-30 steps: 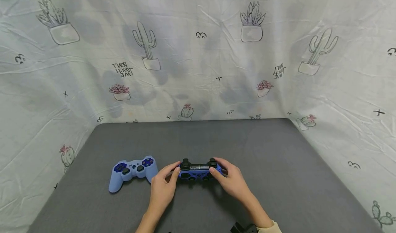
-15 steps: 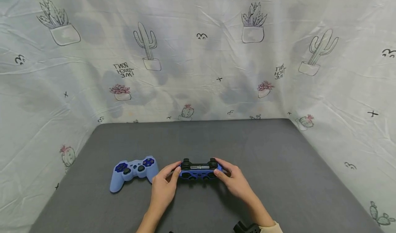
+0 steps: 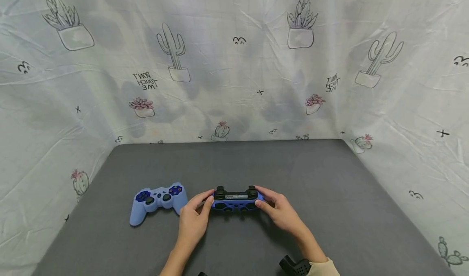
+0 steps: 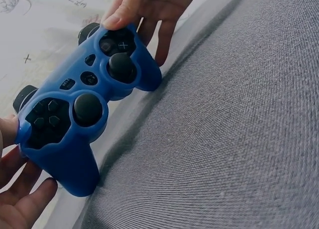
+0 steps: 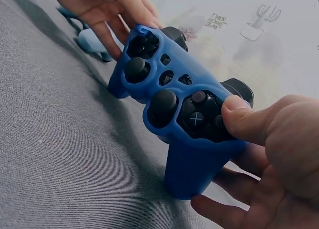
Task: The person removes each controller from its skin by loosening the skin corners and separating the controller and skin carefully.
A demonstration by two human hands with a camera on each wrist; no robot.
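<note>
At far left we noted a light blue controller lying flat on the grey table, untouched. Just beside it, the left hand grasped the left end of the dark blue controller, thumb and fingers curled around its grip. That controller stood tilted up on its handles near the table's front centre, touching the surface. The right hand grasped its right end, thumb resting by the face buttons.

hands: bare | right sleeve: cream cuff | right wrist: black camera mount
</note>
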